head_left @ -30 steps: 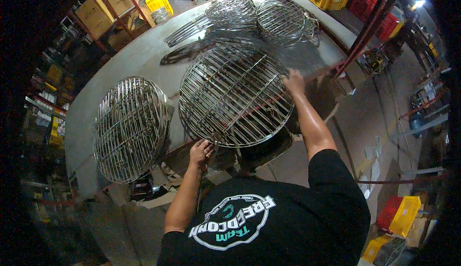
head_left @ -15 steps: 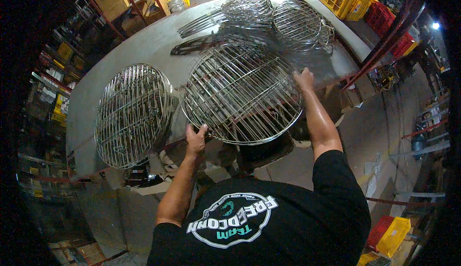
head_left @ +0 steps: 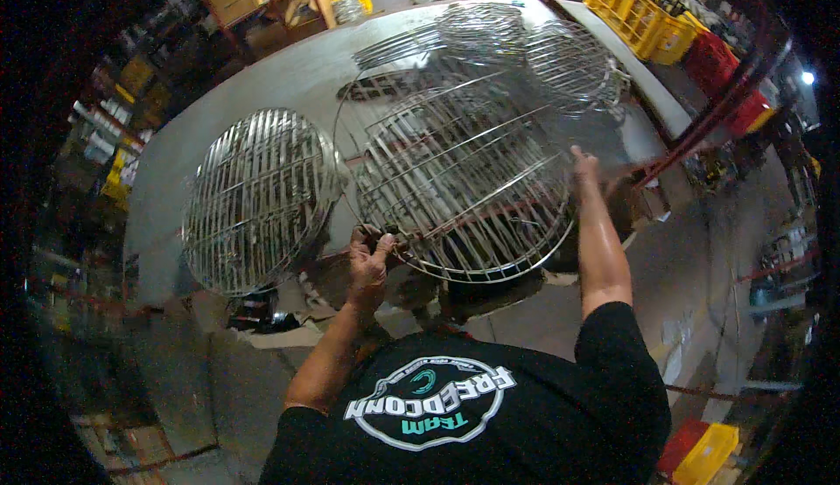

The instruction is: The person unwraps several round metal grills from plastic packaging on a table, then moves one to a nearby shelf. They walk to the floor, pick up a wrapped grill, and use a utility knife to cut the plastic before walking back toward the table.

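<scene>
A large round metal grill grate hangs partly over the near edge of the table, its bars smeared by motion. At its lower left, my left hand is closed on the rim, thumb against the wire. My right hand is closed at the grate's right rim; its fingers are blurred. A thin wire hoop shows beyond the grate's left side, and I cannot tell whether it belongs to a second grate. To the left lies a stack of round grates, apart from my hands.
Smaller round grates, a wire bundle and loose rods lie on the far part of the metal table. Yellow crates and a red crate stand at far right. A red post rises by the table's right.
In the picture, the grate and both hands sit slightly lower and further right, as does much of the table. A thin hoop now shows separately at the grate's upper left.
</scene>
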Motion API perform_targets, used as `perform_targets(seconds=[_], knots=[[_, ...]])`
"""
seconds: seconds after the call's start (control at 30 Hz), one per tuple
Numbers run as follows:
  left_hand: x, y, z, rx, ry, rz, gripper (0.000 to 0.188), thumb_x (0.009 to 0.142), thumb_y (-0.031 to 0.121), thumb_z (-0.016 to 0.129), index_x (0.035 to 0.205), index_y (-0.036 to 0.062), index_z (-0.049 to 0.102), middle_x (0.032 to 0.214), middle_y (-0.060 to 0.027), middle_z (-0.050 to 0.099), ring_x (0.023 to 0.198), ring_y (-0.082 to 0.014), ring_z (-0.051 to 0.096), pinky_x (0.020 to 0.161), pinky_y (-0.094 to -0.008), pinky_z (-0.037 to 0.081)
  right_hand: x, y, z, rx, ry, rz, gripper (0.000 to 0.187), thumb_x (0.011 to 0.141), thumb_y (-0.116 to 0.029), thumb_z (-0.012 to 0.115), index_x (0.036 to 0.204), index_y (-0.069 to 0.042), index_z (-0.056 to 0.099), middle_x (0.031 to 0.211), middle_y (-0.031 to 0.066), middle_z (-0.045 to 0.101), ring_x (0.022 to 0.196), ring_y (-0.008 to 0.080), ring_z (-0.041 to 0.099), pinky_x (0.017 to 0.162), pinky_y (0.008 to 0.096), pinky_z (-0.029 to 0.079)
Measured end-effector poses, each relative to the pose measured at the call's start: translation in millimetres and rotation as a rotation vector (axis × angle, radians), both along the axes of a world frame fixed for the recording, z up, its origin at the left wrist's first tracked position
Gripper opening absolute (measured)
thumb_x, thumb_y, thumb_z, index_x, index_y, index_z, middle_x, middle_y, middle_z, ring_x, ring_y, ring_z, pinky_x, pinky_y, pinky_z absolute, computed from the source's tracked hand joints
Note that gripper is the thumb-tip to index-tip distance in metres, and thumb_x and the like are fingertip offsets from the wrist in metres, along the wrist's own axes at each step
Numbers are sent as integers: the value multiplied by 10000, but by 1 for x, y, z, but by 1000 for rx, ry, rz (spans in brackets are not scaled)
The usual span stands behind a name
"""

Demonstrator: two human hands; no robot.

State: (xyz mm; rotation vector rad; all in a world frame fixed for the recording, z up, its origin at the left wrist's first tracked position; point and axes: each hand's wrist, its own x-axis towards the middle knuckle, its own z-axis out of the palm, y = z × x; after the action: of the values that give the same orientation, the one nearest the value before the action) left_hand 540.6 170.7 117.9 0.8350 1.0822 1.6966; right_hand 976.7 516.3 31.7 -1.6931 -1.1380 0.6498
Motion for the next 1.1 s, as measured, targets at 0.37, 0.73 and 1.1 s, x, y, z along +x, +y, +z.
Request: perform_targets(seconds=[0.37, 0.73, 1.1], knots=[[-157, -39, 58, -34, 126, 521, 178, 950, 234, 494, 963, 59, 524, 752, -19, 488, 797, -132, 514, 759, -305, 440, -176, -124, 137, 194, 91, 338, 284, 916, -279, 491, 949, -9, 574, 684, 33, 516, 596, 155, 462, 562, 317, 386], [-431, -113, 43, -278, 729, 985, 367, 929, 342, 460, 794, 8, 528, 645, -61, 475, 630, -216, 490, 609, -383, 407, -425, -235, 109, 164, 40, 474, 255, 903, -230, 473, 867, 12, 544, 684, 15, 476, 605, 128, 452, 559, 312, 381], [-562, -106, 10, -578, 1164, 956, 193, 818, 173, 475, 777, 25, 593, 760, -214, 616, 748, -394, 611, 640, -467, 469, -542, -264, 101, 187, -145, 390, 362, 870, -291, 478, 851, 55, 585, 718, 234, 598, 664, 380, 567, 657, 449, 435]])
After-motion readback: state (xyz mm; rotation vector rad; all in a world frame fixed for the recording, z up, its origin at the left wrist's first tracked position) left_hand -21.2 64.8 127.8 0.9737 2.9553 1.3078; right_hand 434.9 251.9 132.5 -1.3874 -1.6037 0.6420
